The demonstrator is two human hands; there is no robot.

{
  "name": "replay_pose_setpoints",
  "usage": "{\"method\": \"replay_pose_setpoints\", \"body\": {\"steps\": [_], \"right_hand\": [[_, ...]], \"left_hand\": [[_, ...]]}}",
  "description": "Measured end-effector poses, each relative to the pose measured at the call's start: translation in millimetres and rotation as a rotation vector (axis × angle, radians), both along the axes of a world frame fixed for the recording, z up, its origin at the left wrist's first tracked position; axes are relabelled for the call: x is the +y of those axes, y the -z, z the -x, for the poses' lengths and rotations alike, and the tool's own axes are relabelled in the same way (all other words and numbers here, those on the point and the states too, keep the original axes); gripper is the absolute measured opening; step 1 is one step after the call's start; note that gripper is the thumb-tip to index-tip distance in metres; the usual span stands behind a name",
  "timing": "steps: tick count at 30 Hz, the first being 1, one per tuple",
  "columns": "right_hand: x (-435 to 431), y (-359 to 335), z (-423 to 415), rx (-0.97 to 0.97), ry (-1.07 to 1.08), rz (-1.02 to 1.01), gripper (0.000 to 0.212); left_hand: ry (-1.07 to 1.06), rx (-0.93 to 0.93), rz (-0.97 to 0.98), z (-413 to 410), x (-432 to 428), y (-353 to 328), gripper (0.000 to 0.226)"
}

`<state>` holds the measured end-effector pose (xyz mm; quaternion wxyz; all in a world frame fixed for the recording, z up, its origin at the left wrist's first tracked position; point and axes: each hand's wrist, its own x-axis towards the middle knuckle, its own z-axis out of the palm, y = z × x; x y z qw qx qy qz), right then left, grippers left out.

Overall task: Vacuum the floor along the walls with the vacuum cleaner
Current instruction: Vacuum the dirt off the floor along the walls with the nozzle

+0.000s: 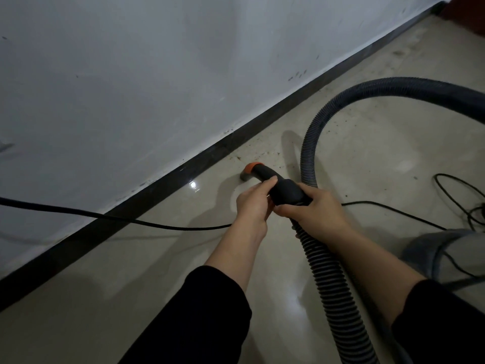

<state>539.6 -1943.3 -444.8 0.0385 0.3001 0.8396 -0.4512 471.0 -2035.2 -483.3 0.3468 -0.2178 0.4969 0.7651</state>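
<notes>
Both hands clasp the black vacuum handle (pixel 284 191) just below the middle of the view. The left hand (pixel 253 203) curls round its front part from the 9 o'clock side, with fingers underneath and the thumb along the top. The right hand (pixel 316 214) wraps the rear end, where the ribbed grey hose (pixel 338 285) joins.

The handle's long axis runs from about 4 o'clock to 10 o'clock. It bends downward past an orange collar (pixel 253 165), and the nozzle tip (pixel 244 176) is at the beige tiled floor (pixel 372 158). The tip points toward 10 o'clock at the black baseboard (pixel 157 186), near it but not touching.

Dark crumbs and specks (pixel 265 153) lie on the tiles at 12 to 1 o'clock of the tip, along the baseboard.

From the right hand the hose runs down toward 5 o'clock and leaves the bottom edge. A second stretch rises behind that hand toward 12 o'clock and arcs away to 3 o'clock.

A thin black power cord (pixel 118 219) comes in from 9 o'clock, passes behind the forearms and ends in loose loops at 3 o'clock.

The white wall (pixel 131 74) above the baseboard fills the upper left. Black sleeves (pixel 210 319) cover both forearms.
</notes>
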Motion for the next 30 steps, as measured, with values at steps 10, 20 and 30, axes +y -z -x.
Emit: {"method": "replay_pose_setpoints", "body": {"steps": [10, 20, 30], "right_hand": [[4, -21, -18, -0.041, -0.001, 0.136, 0.028], [-2, -27, -21, -0.062, -0.036, 0.154, 0.035], [5, -21, -30, -0.013, 0.071, 0.051, 0.035]], "left_hand": [[-0.038, -0.024, 0.025, -16, 6, 0, 0.017], [-0.093, -0.060, 0.047, -18, 0, -2, 0.022], [0.002, -0.070, -0.029, -27, 12, -13, 0.009]]}}
